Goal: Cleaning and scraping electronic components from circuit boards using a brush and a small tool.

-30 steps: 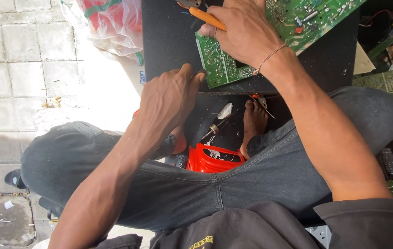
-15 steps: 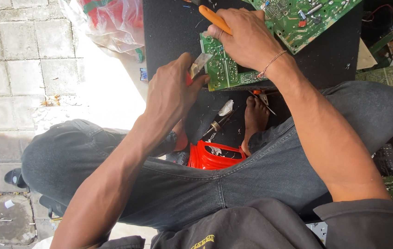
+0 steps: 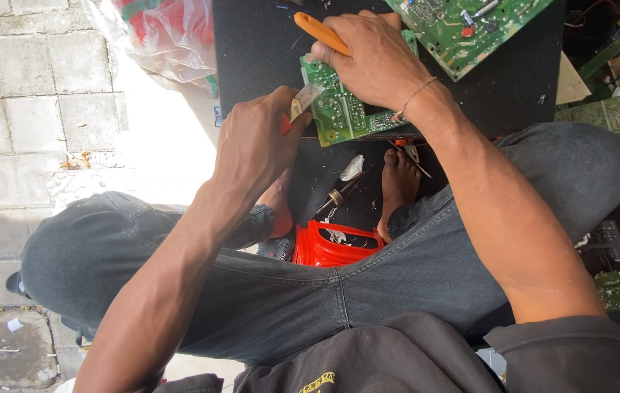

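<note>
Left hand (image 3: 259, 149) pinches a small pale bit (image 3: 304, 100) right at the green board (image 3: 339, 109) edge. Right hand (image 3: 372, 58) grips an orange-handled tool (image 3: 321, 33), fingers curled tight, resting on the board.

Sunlit grey paving tiles (image 3: 26, 109) beside a black work mat (image 3: 252, 51).

I see strong daylight from the left, with glare washing out the paving tiles (image 3: 41, 116); the lap is in shadow, focus stays sharp
</note>
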